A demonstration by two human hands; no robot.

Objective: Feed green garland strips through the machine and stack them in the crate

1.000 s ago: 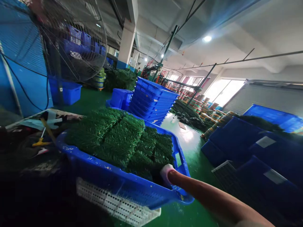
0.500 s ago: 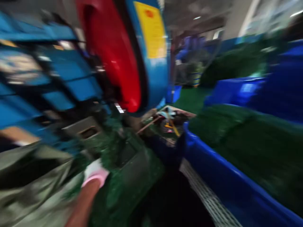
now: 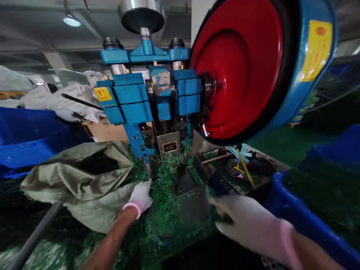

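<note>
My left hand [image 3: 139, 196], in a white glove with a pink cuff, lies on green plastic scraps [image 3: 161, 210] at the foot of a blue punch press [image 3: 146, 101]. Its fingers stretch forward with nothing in them, beside the edge of an olive woven sack [image 3: 81, 180]. My right hand [image 3: 247, 225], also in a white glove, is low on the right, smeared by motion. It is close to the grey metal chute [image 3: 191, 195] in front of the press. Whether those fingers hold anything does not show.
A big red flywheel [image 3: 242, 63] with a blue rim overhangs the right side of the press. A blue crate [image 3: 298, 221] of green material stands at the right, with blue bins [image 3: 25, 138] and white bags at the left. Yellow-handled tools [image 3: 243, 165] lie behind the chute.
The view has swung left from the blue crate of green pieces to the press. My right hand has left the crate and come in front of the press; my left hand now rests at its base.
</note>
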